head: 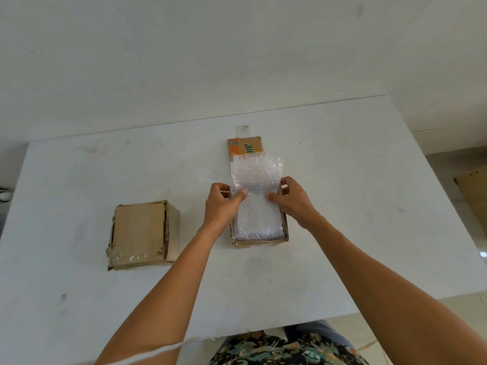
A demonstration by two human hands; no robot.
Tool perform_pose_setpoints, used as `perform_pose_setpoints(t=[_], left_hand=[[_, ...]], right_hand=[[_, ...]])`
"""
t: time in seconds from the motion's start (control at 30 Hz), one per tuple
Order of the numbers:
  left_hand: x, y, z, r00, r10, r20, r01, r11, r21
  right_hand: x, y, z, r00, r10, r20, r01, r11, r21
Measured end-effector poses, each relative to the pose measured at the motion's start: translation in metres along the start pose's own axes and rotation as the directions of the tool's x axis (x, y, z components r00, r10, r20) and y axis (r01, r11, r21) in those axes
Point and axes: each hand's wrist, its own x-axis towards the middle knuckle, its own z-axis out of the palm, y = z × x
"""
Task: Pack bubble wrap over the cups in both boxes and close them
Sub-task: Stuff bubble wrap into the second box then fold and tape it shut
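Note:
An open cardboard box (259,242) stands at the middle of the white table, its orange printed lid flap (243,146) lying back on the far side. A sheet of clear bubble wrap (257,180) fills the box and rises over its far edge. My left hand (222,204) holds the wrap at the box's left side, thumb pressed on top. My right hand (291,197) grips it from the right, thumb on the sheet. The cups are hidden under the wrap. A second brown box (142,233) sits to the left with its lid down and tape along its near edge.
The white table (369,219) ends at a near edge by my patterned clothing (284,349). A white wall rises right behind it. A flat piece of cardboard (474,191) lies on the floor at far right. A white cord (158,351) hangs at the bottom left.

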Motion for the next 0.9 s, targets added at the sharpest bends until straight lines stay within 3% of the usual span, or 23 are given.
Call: perform_pose_setpoints(t=[0.27, 0.6, 0.9], left_hand=[[0.001, -0.006, 0.005, 0.991, 0.132, -0.006, -0.13, 0.985, 0.11], [-0.002, -0.004, 0.008, 0.989, 0.118, -0.089, -0.103, 0.983, 0.154], [-0.003, 0.002, 0.01, 0.993, 0.054, -0.103, -0.045, 0.994, 0.095]], right_hand=[[0.006, -0.004, 0.0, 0.999, -0.027, 0.023, 0.028, 0.999, -0.044], [0.029, 0.01, 0.004, 0.994, -0.091, 0.058, 0.101, 0.973, -0.206], [0.019, -0.001, -0.003, 0.964, -0.264, -0.024, 0.259, 0.957, -0.127]])
